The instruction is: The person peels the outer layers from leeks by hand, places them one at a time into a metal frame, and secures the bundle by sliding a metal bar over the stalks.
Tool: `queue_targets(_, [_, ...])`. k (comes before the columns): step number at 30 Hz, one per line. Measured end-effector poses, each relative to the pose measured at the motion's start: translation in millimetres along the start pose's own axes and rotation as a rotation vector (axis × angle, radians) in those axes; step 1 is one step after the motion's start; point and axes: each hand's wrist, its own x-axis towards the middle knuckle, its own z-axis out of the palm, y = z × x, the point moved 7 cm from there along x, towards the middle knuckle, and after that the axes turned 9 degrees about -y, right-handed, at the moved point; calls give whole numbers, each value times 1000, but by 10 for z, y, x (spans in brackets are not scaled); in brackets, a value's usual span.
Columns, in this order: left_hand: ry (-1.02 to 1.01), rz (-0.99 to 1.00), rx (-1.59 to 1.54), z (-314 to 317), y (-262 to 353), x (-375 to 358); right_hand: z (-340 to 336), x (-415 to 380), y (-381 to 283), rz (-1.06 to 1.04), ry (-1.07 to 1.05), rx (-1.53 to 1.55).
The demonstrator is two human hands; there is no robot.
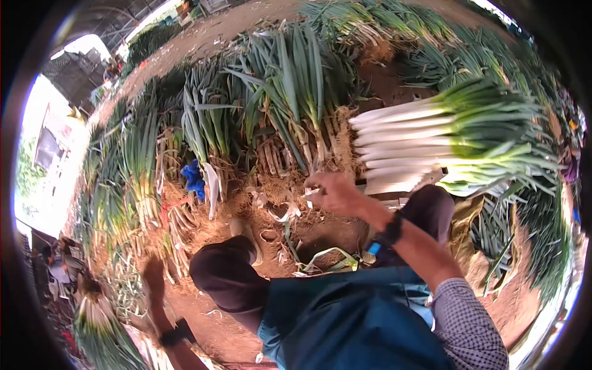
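Note:
My right hand (pixel 338 192) is closed in front of the unpeeled leeks, its fingers pinched together at a small whitish piece that I cannot make out. Right beside it lies a stack of cleaned leeks (pixel 404 139), white shanks towards the hand and green tops to the right. Untrimmed leeks (pixel 293 86) with earthy roots stand in bundles just beyond. My left hand (pixel 153 280) is low at the left, slightly blurred, its fingers stretched out with nothing visible in them. It is nearest to loose leek shanks (pixel 179 228) on the ground.
A blue bundled thing (pixel 193 177) and a white strip (pixel 213 188) lie among the leeks at left. Peeled scraps (pixel 330 254) litter the soil between my knees. Another leek bunch (pixel 102 314) is at lower left. More leeks (pixel 376 18) lie at the back.

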Motion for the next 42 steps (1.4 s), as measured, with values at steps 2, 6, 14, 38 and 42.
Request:
queue_targets(2, [-181, -419, -361, 897, -636, -614, 594, 359, 705, 86, -66, -122])
queue_targets(6, [-747, -666, -275, 3421, -1412, -2402, 1198, 712, 1543, 199, -165, -433])
queue_targets(14, [-934, -573, -465, 4535, -159, -2352, 1748, 1052, 2297, 232, -310, -914])
queue_targets(38, [-1281, -964, -1690, 5344, 2042, -2378, 3257, -219, 1760, -33, -794, -733])
queue_targets(42, [-1179, -859, -1994, 5194, 2451, -1797, 3852, -1210, 1660, 60, -859, -603])
